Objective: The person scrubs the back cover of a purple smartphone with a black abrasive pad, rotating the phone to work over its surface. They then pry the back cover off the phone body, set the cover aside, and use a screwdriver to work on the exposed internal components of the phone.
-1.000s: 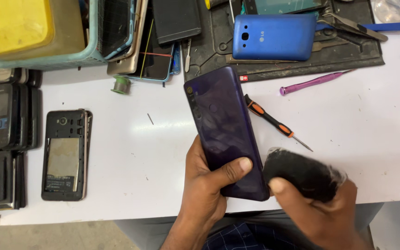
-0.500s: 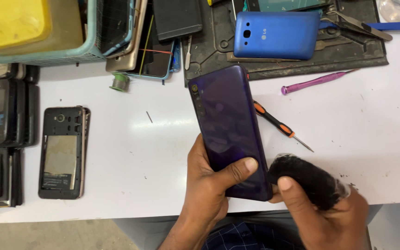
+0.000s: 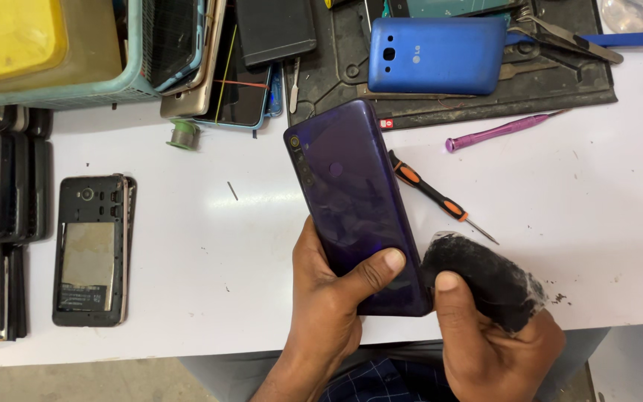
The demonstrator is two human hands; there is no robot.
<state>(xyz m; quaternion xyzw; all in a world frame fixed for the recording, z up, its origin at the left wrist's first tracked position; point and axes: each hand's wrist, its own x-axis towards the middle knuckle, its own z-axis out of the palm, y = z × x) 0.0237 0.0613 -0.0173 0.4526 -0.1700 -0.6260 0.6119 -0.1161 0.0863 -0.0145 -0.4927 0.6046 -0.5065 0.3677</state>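
White bench (image 3: 597,193) below — left hand (image 3: 329,305) grips purple phone (image 3: 355,201), right hand (image 3: 493,335) clutches black wad (image 3: 481,279) beside it.

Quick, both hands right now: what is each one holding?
Left hand: closed on the purple phone, thumb across its back.
Right hand: closed on a black cloth wad against the phone's lower edge.

purple phone (image 3: 355,201) back up, tilted, above table edge; crumpled black cloth (image 3: 485,279) touching its lower corner.
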